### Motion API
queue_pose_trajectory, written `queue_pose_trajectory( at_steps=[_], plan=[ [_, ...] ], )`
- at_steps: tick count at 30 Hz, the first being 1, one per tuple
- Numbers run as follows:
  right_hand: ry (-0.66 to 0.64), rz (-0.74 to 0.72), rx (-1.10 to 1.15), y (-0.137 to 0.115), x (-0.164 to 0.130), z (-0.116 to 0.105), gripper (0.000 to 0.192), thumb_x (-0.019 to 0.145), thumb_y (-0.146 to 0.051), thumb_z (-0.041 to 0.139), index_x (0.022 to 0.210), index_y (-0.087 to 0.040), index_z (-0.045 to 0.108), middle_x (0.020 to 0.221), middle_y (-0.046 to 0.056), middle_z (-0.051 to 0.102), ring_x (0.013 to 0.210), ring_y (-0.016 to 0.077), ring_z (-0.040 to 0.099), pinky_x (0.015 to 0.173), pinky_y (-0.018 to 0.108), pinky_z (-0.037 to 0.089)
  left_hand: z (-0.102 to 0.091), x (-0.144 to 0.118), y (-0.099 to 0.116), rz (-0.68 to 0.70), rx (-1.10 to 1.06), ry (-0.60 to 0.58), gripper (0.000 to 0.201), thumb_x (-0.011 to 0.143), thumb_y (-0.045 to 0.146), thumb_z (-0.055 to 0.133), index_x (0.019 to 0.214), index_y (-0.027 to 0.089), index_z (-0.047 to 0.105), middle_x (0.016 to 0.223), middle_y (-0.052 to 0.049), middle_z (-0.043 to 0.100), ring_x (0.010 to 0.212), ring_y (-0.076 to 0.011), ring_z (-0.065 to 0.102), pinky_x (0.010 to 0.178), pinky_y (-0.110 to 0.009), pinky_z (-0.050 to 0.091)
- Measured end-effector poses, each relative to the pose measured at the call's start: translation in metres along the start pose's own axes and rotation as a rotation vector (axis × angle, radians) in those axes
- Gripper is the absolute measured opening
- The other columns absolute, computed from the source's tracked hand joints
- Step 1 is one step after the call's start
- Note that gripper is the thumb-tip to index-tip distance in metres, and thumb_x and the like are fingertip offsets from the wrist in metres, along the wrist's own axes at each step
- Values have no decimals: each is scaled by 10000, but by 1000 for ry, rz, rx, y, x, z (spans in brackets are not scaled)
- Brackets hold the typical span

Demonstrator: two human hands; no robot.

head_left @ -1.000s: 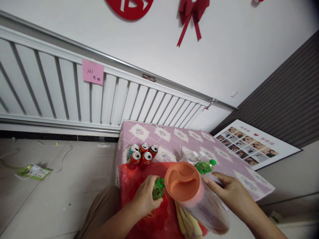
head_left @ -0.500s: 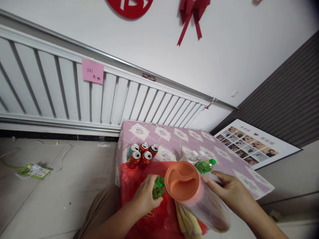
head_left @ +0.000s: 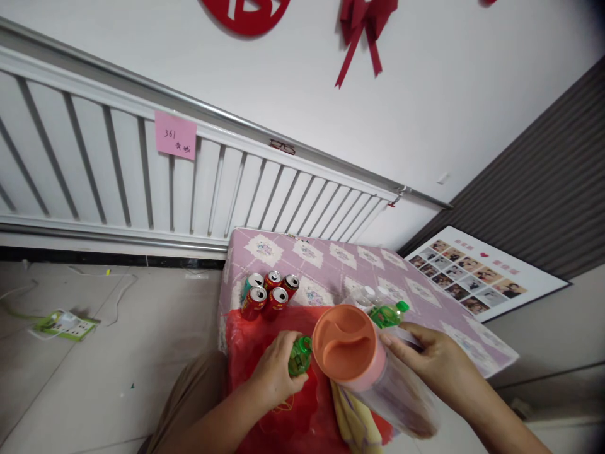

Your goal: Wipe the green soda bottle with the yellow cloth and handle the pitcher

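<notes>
Here, a clear jug (head_left: 401, 397) with an orange lid (head_left: 345, 343) tilts toward the camera, contents unclear. The right hand (head_left: 437, 366) clasps its side at 3 o'clock; the left hand (head_left: 276, 372), at 9 o'clock, grips a green bottle (head_left: 299, 358). Five cans (head_left: 268, 293) stand at 11 o'clock on the patterned table (head_left: 331, 258) by a white radiator (head_left: 142, 183).

A matt orange plastic lid (head_left: 345, 343) is seen on a clear glossy plastic jug (head_left: 401, 403). Shiny metal cans (head_left: 267, 295) are set on patterned cloth (head_left: 331, 258) (pink, smooth); a thin red plastic bag (head_left: 265, 340) is crinkled and glossy.
</notes>
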State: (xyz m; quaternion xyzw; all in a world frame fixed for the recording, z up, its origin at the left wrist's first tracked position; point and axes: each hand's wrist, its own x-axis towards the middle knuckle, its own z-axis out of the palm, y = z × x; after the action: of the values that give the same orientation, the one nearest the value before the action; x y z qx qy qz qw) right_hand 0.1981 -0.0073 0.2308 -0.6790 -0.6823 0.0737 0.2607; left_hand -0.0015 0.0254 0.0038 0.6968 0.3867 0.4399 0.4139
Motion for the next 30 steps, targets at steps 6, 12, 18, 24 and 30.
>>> queue_pose_trajectory(
  at_steps=[6,12,18,24,30],
  plan=[
    [-41,12,-10,0,0,0,366,769,-519,632,592,-200,664,509,-13,594,485,148,532,432,228,425,1,-1,1,11,-6,8,692,605,63,689,1236,210,447,1218,-98,551,1146,-275,546,1023,-438,444],
    [-51,12,15,-1,1,0,341,764,-513,639,636,-201,690,507,-12,605,495,159,553,441,232,441,0,1,0,6,-4,5,690,604,63,692,1233,208,448,1215,-95,554,1144,-274,547,1022,-435,443],
    [-71,18,-10,-5,2,-1,338,766,-507,638,618,-207,687,532,-4,627,494,166,560,451,246,452,0,-1,1,4,-6,4,687,609,70,695,1236,208,452,1218,-96,552,1148,-277,544,1017,-438,445],
    [-59,3,-18,-7,3,-1,322,771,-502,637,640,-215,701,525,-5,626,509,180,577,460,256,462,-1,-1,2,-8,-23,8,691,604,68,701,1235,220,464,1214,-87,558,1143,-279,550,1014,-437,446],
    [-32,11,-13,-5,3,1,345,760,-518,641,622,-207,695,504,-11,609,502,172,569,445,242,441,-1,-1,2,3,-19,9,688,606,64,692,1235,218,459,1211,-87,559,1141,-270,553,1017,-425,448]
  ],
)
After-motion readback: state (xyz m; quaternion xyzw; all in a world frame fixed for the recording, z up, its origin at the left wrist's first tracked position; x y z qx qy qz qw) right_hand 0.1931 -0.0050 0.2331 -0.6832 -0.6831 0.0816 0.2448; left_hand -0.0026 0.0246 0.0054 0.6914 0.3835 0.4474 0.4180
